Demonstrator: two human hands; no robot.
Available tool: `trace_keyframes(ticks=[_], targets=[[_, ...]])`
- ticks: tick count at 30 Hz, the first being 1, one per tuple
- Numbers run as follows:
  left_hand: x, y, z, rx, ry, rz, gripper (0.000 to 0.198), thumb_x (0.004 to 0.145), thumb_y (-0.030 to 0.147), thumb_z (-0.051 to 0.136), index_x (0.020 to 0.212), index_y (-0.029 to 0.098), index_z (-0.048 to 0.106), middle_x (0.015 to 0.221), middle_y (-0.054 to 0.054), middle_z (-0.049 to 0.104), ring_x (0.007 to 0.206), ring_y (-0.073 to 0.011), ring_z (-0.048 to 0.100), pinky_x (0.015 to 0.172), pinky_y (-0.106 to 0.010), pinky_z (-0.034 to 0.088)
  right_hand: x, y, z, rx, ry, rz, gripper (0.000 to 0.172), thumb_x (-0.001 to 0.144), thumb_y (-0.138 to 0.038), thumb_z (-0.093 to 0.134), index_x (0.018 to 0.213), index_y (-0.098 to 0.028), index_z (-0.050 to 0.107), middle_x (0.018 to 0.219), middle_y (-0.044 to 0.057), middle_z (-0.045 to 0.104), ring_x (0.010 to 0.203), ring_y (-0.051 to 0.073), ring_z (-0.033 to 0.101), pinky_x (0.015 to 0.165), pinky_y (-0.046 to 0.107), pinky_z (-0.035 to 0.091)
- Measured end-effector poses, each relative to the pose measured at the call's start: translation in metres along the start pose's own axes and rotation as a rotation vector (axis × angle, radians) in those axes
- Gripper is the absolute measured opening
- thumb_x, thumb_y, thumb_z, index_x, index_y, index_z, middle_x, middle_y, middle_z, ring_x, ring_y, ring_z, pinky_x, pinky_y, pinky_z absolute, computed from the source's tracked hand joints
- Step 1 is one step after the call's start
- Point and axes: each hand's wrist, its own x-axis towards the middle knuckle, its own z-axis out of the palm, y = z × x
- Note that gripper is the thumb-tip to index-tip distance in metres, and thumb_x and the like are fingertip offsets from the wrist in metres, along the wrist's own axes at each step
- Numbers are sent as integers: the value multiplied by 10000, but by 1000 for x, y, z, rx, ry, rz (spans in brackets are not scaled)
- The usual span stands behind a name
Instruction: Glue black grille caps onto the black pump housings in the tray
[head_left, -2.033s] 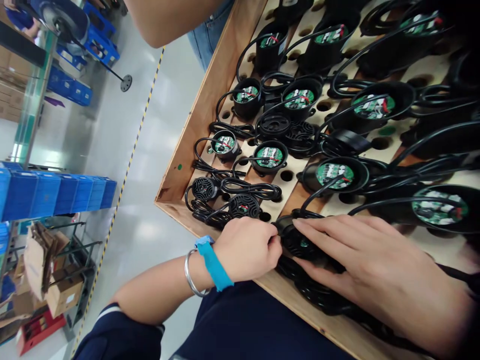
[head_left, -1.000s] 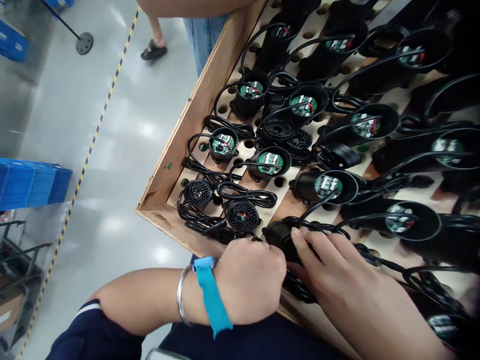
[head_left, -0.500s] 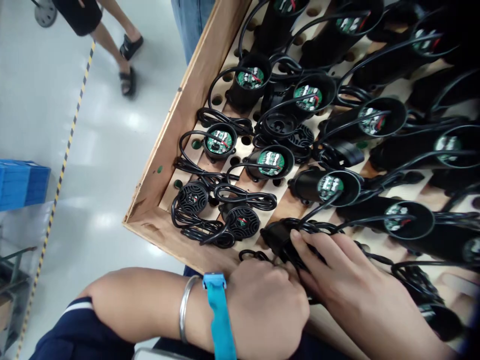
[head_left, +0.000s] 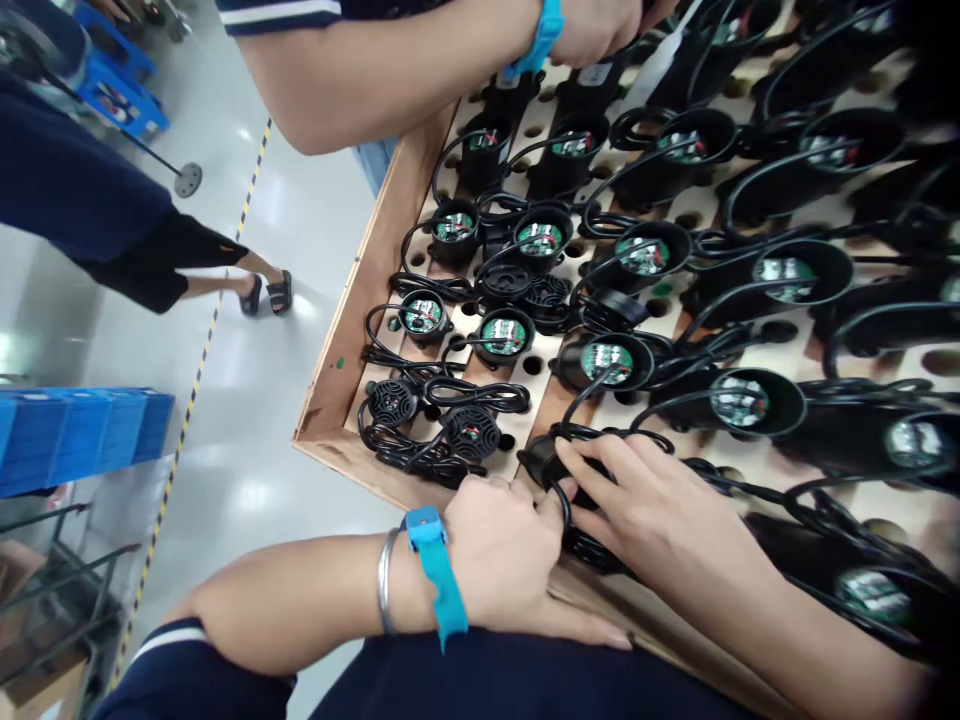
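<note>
A black cylindrical housing (head_left: 537, 459) lies at the near edge of the wooden tray, partly covered by my fingers. My right hand (head_left: 649, 510) is closed over it from the right, fingertips on its upper side. With fingers curled, my left hand (head_left: 502, 555) grips a looped black cable (head_left: 564, 503) beside the housing; its thumb points right along the tray edge. That wrist has a blue strap (head_left: 435, 565) and a silver bangle. Just left are two round black caps with slotted fronts, one of them a grille cap (head_left: 471, 432), and coiled cables. The housing's far end is hidden.
The wooden tray (head_left: 341, 365) has rows of holes and several black housings with green circuit boards (head_left: 504, 337). Across it, another person's arm (head_left: 405, 75) with a blue wrist strap reaches in. Someone stands on the floor at left, near blue bins (head_left: 90, 430).
My view has shifted, bringing the other person's arm into sight. My left hand's thumb now extends, and a cable loop shows at its fingers. My right hand stays on the housing.
</note>
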Motion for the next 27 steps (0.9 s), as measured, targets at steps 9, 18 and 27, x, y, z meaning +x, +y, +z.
trace_keyframes(ticks=[9, 18, 27], targets=[[11, 3, -6, 106, -98, 75, 865, 778, 770, 472, 1188, 12, 553, 856, -152, 693, 750, -266, 682, 618, -355, 546, -35, -12, -10, 5, 59, -64, 450, 975, -200, 251, 1188, -85, 629, 1284, 150, 578, 1099, 255, 533, 1036, 516, 350], [13, -1, -9, 58, -119, 78, 771, 736, 630, 586, 1210, 24, 550, 971, -169, 692, 855, -297, 681, 711, -395, 563, -33, -22, -3, 46, 83, 107, 419, 988, -289, 311, 1162, -121, 653, 1281, 137, 590, 1127, 235, 537, 1123, 544, 266], [0, -21, -8, 145, 173, 191, 917, 735, 805, 495, 1222, 31, 556, 1213, -213, 591, 1108, -324, 566, 884, -430, 507, -36, -19, -4, -98, 112, -17, 439, 944, -160, 278, 1206, -48, 612, 1443, 218, 423, 1295, 290, 453, 1092, 588, 262]])
